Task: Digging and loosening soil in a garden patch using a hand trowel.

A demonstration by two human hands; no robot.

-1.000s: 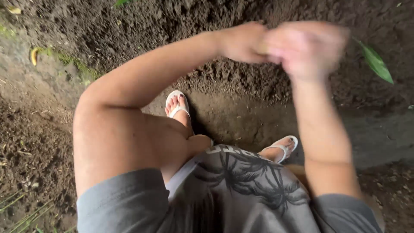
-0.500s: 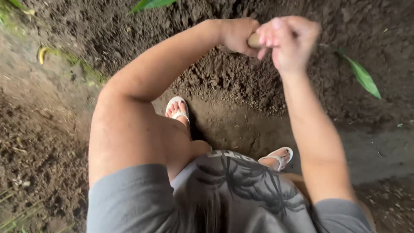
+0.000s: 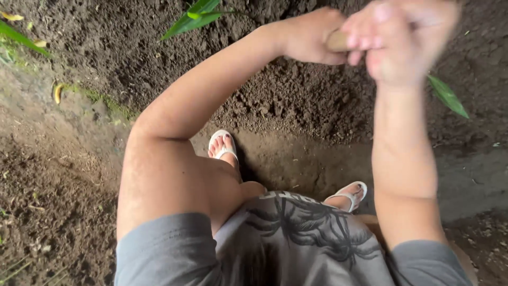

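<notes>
Gripped the wooden handle (image 3: 337, 40) with left hand (image 3: 312, 36) and right hand (image 3: 405, 39), fingers pinching it tight, best swung clear of the sandalled feet (image 3: 223, 145) into loose soil (image 3: 296, 100)

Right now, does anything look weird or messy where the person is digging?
Nothing stands out. Both hands, left hand and right hand, grip a wooden handle above loose dark soil. The white sandals stand in a shallow trench. The right hand is blurred.
</notes>
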